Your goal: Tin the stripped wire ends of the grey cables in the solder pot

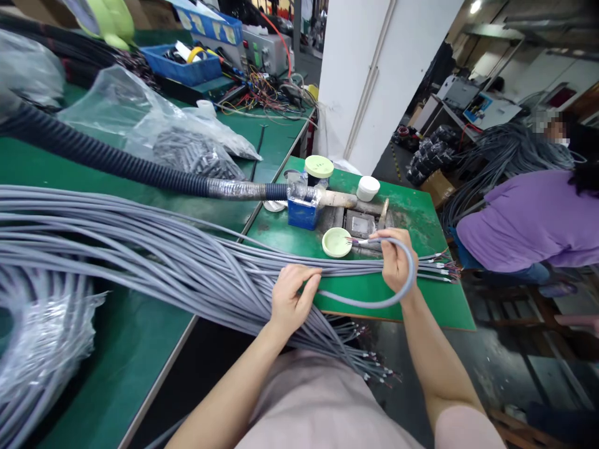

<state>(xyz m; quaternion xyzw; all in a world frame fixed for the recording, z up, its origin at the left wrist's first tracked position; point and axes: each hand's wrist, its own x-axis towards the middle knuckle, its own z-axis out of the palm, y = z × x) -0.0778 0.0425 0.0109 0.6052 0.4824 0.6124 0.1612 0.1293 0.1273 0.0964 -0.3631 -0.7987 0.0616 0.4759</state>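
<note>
My right hand [397, 262] pinches one grey cable [374, 305] near its end, and the cable bends in a loop around the hand. Its stripped coloured wires [354, 241] point left, at the rim of a small pale green dish [336, 242]. On the bundle of grey cables [196, 262], my left hand [292, 295] rests with thumb and index finger apart; its other fingers are curled out of sight. A square metal pot [362, 224] stands just behind the wires. More cable ends [440, 268] lie right of my right hand.
A black corrugated hose [116, 159] crosses the table to a blue box [302, 214]. Behind are a white-lidded jar [368, 187], a green-lidded jar [319, 166] and plastic bags [196, 146]. Cable ends [369, 362] hang over the front edge. A person in purple [543, 218] sits at right.
</note>
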